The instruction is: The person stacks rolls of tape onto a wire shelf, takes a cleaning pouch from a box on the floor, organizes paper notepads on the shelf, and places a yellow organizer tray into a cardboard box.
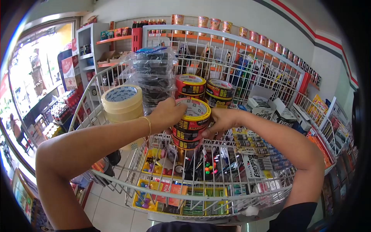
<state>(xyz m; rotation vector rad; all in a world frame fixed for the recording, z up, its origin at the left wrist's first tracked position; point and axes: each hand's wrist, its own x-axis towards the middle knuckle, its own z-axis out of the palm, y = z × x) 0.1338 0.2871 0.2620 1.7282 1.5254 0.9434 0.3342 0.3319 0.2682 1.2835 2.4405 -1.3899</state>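
Between my two hands stands a stack of cloth tape rolls (192, 125) in yellow, black and red wrappers. My left hand (169, 114) grips the stack from its left side, fingers at the top roll. From the right, my right hand (221, 121) wraps round the lower part, its thumb against the rolls. Just behind are a second tape stack (190, 86) with a red top roll and a third stack (219, 92) marked "Cloth". Left of my left hand rises a pile of clear packing tape (122, 101). Dark items in plastic bags (152, 73) are piled behind it.
A white wire rack (216, 196) surrounds all this. Battery packs (251, 145) and open Energizer boxes (262, 106) lie to the right. Pens and markers (210, 164) and yellow trays (148, 195) sit lower down. Cup noodles (228, 27) line the back wall shelf.
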